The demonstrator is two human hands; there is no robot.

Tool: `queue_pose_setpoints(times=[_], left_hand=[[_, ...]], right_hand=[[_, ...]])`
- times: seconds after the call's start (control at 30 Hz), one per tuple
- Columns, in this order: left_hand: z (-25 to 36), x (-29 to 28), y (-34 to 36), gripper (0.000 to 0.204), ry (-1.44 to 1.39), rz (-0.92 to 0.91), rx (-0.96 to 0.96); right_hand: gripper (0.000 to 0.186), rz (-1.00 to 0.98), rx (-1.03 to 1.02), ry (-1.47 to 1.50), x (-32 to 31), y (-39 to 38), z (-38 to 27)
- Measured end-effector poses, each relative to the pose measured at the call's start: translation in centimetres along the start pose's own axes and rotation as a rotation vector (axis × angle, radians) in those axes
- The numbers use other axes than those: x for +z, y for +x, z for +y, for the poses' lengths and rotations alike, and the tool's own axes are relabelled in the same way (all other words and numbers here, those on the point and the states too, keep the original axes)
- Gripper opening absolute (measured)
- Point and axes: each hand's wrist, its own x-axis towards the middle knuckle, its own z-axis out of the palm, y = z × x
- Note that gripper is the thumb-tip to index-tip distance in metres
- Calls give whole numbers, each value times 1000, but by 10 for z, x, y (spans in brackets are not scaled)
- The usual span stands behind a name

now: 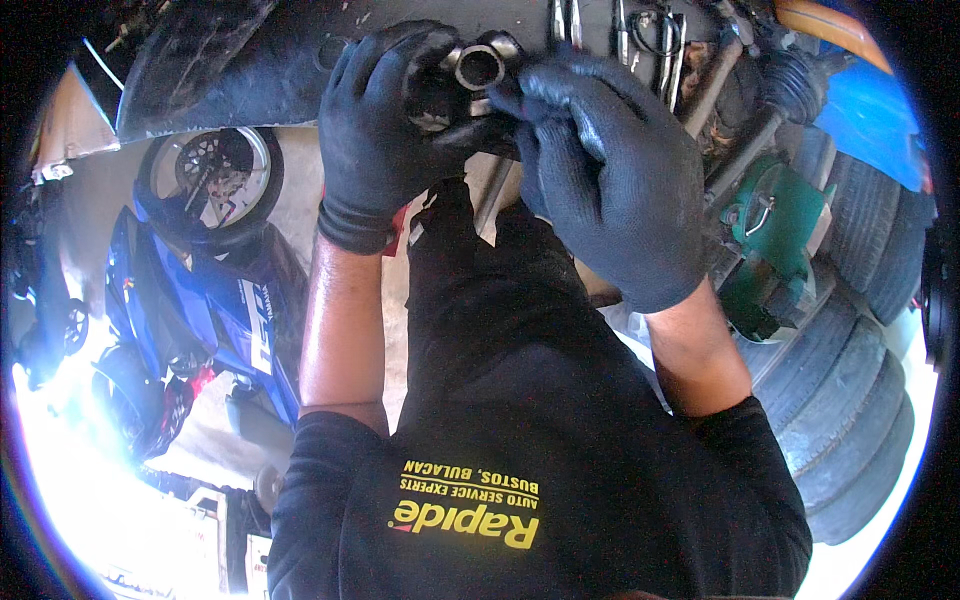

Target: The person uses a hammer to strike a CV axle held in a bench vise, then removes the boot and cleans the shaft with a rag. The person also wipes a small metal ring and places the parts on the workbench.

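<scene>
Both of my hands wear black work gloves and are raised at the top of the view, under a vehicle. My left hand (370,130) is closed round a dark metal part with a round, ring-shaped end (480,67); its open bore faces me. The rest of that part is hidden by the gloves and shadow, so its exact kind does not show. Close against the ring's right side is my right hand (620,170), with thumb and fingers drawn together. Whatever is in that pinch, if anything, is too dark and covered to make out.
A vehicle's dark underside panel (240,80) spans the top left. At the upper right are a shaft with a ribbed rubber boot (795,85) and metal rods. A blue motorcycle (215,300) stands at left. A green bench vise (775,225) and stacked tires (850,400) are at right.
</scene>
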Motion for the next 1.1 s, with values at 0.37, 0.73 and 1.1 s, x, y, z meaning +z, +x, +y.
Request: queue_pose_setpoints(times=[0.37, 0.73, 1.1], left_hand=[[3, 6, 1, 53, -152, -64, -127], [26, -4, 10, 82, 60, -20, -32], [49, 18, 12, 60, 250, 36, -144]], right_hand=[[29, -9, 116, 162, -15, -8, -23], [46, 362, -198, 23, -100, 23, 30], [45, -53, 252, 620, -158, -170, 38]])
